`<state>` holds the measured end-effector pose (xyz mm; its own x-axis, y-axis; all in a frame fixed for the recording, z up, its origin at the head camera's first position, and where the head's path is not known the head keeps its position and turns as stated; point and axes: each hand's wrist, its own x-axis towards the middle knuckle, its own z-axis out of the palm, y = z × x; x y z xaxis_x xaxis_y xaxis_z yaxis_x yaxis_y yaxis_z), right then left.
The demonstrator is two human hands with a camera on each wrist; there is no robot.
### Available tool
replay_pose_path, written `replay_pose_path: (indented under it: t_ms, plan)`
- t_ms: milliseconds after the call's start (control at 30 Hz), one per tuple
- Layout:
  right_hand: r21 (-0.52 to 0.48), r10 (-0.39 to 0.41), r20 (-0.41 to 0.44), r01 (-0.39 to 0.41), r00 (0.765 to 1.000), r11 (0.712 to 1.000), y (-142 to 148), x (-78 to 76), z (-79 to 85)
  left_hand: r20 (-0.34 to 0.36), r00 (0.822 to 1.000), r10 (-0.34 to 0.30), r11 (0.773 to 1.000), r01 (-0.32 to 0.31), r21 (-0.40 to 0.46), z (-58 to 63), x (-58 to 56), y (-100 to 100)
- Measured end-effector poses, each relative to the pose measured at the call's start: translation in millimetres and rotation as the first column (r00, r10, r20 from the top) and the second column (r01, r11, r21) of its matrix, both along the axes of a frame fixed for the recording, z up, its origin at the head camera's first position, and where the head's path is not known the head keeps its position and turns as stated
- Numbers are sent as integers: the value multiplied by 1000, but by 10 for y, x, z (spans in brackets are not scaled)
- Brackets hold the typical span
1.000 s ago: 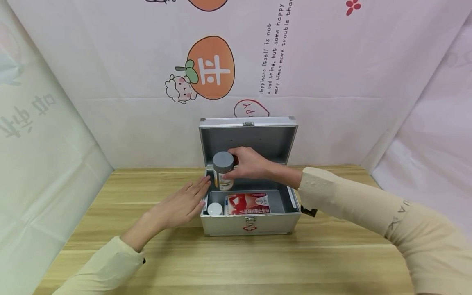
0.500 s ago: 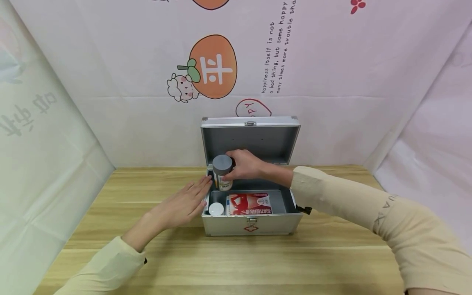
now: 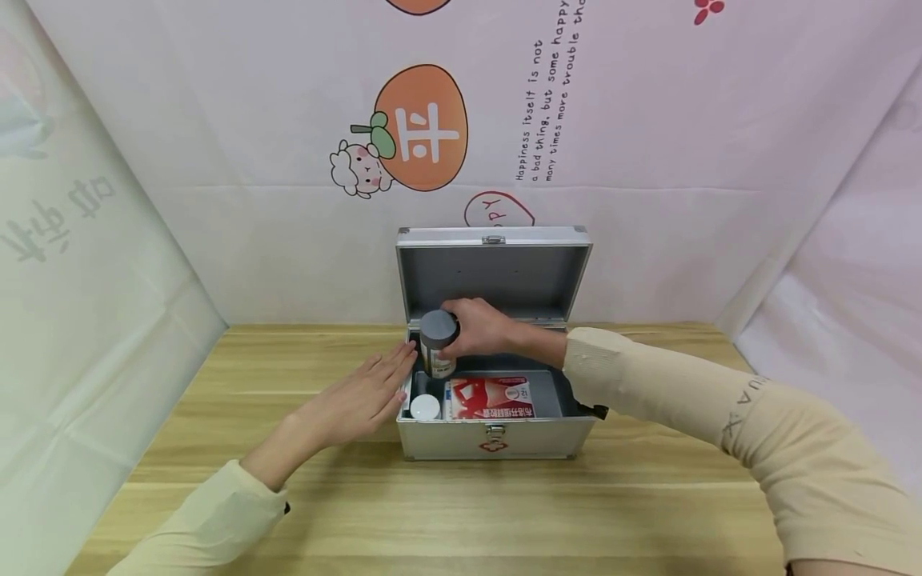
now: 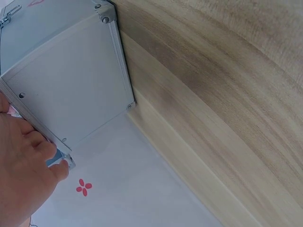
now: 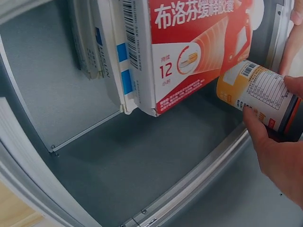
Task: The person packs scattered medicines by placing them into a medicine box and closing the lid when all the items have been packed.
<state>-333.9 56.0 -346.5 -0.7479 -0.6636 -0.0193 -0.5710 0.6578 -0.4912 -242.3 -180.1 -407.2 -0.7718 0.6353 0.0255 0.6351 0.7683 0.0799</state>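
Observation:
My right hand (image 3: 481, 330) grips a pill bottle (image 3: 436, 362) with a grey screw lid and an orange-and-white label. The bottle is partly inside an open silver first-aid case (image 3: 446, 442), at its back left corner. In the right wrist view, the bottle (image 5: 258, 90) is tilted beside a red-and-white medicine box (image 5: 194, 56), thumb against its label. My left hand (image 3: 367, 396) rests along the case's left rim with fingers extended. From the left wrist, those fingers (image 4: 45, 150) lie over the rim. A white round cap (image 3: 425, 406) shows in the front left of the case.
The case's raised lid (image 3: 497, 280) stands behind the hands. More thin boxes (image 5: 106, 52) stand beside the red-and-white one. The case sits on a wooden table (image 3: 461, 520), with printed white cloth (image 3: 648, 264) behind and at both sides.
My right hand has lowered the pill bottle a little into the case's back left corner. My left hand has stayed at the rim. The head view has shifted slightly.

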Motion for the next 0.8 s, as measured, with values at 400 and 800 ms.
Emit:
replay_pose_path:
  t_ms: [400, 800]
  plan:
    - [32, 57, 17, -57, 998, 998, -67, -26, -70, -13, 1000, -9, 1000, 9, 0, -10, -11, -8]
    - [70, 80, 27, -82, 996, 994, -115, -76, -128, -11, 1000, -18, 1000, 18, 7, -23, -27, -18]
